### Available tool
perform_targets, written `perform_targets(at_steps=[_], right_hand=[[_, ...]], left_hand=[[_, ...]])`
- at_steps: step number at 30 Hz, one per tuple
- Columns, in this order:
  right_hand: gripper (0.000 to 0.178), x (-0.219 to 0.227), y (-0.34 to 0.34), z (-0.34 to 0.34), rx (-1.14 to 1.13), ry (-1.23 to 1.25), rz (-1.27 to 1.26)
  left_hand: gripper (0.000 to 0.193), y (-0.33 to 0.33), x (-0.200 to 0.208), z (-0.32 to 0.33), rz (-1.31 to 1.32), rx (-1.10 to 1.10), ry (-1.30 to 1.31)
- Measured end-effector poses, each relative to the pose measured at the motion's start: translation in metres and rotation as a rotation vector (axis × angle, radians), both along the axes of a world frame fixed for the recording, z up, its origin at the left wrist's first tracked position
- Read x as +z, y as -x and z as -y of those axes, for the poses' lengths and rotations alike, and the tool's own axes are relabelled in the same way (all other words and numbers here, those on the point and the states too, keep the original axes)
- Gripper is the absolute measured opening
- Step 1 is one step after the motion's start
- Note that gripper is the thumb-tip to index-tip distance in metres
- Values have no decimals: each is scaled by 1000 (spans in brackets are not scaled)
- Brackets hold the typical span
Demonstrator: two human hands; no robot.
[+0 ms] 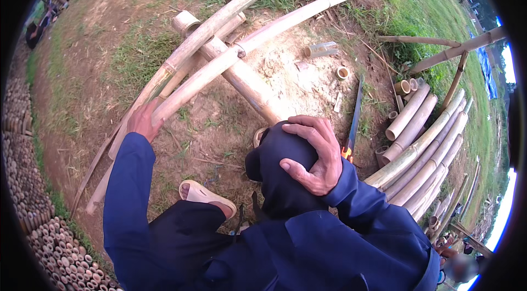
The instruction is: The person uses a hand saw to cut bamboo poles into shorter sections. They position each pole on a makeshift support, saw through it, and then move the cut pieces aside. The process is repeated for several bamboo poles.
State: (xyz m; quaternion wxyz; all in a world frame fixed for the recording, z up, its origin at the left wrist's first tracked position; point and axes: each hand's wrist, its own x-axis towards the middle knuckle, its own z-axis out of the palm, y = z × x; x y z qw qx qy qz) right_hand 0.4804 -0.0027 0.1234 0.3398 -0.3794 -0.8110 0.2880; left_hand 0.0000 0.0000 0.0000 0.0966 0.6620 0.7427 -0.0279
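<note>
My left hand (145, 121) is closed around a long pale bamboo pole (285, 29), its thumb on the near side. Beside that pole runs a second, longer bamboo pole (206, 33). Both lie across a thick bamboo support (244, 81) slanting toward my knee. My right hand (315, 154) rests on my raised knee (280, 167), holding nothing, its fingers and thumb apart. Just right of that knee, a handsaw (355, 118) with a dark blade and orange handle stands tilted; part of its handle is hidden by my sleeve.
Stacked bamboo poles (425, 148) lie to the right, near a bamboo frame (461, 49). Short offcuts (321, 49) and a cut ring (342, 72) sit on pale sawdust (285, 71). More cut bamboo (66, 255) is piled at the lower left. A person (460, 263) appears at the lower right.
</note>
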Motion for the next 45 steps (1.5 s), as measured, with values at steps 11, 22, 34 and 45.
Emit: perform_targets(at_steps=[11,22,34,45], right_hand=[[59,-1,-21,-8,-45,99,-22],[61,3,1,1,-5,40,32],[75,-14,-37,16,36,232,-65],[38,-293,-240,48,-378,595,-157]], left_hand=[[88,-115,-60,-139,113,158,78],[66,-184,-14,-78,34,125,74],[58,-96,-15,93,17,164,-74],[61,29,-22,257,-73,371,83]])
